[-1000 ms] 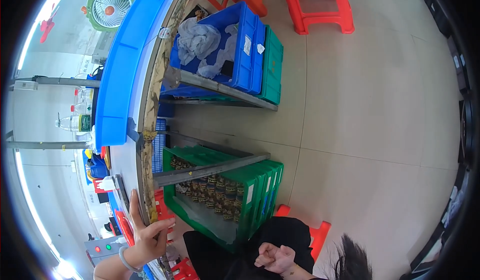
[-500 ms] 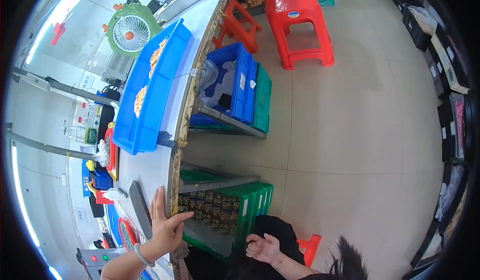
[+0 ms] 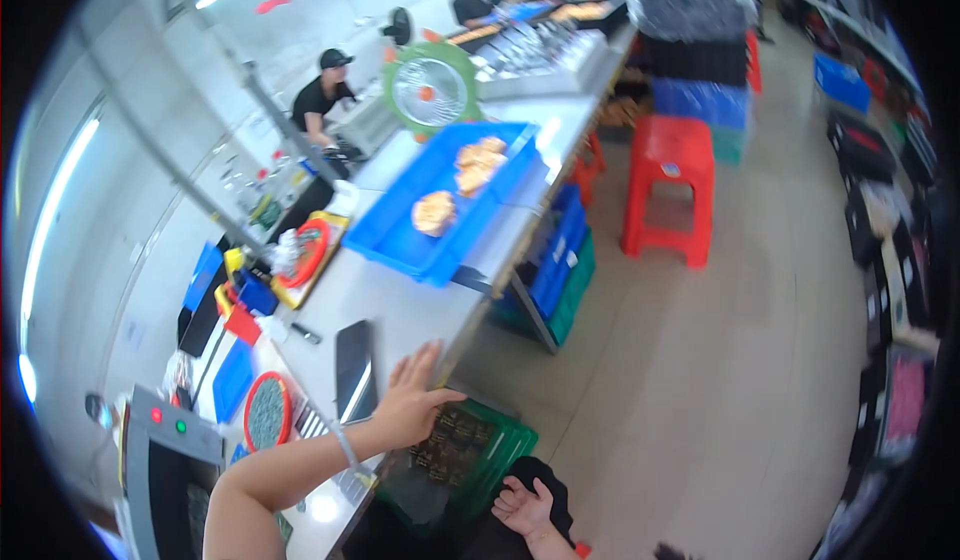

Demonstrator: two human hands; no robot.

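Note:
My left hand (image 3: 408,404) lies at the edge of the white worktable (image 3: 405,312), its fingers stretched and thumb spread, holding nothing. Just left of it, a dark phone-like slab (image 3: 354,368) lies flat on the tabletop. Over my lap, my right hand (image 3: 522,507) has its palm turned up, with fingers loosely bent and apart; nothing shows in it. Farther along the table sits a blue tray (image 3: 388,222) with orange-tan clumped pieces (image 3: 434,214) inside. Below the table edge, near my left hand, a green crate (image 3: 512,450) contains rows of dark small parts.
A red-rimmed bowl (image 3: 288,415) of grey-green bits stands beside a grey machine (image 3: 178,425) with red and green buttons. Beyond the tray is a green fan (image 3: 432,88). A red stool (image 3: 672,185) stands in the aisle. Two people sit at the table's far side.
The view has swung up and turned, showing more of the far room and people there. My left hand still lies at the table edge; my right hand stays over my lap.

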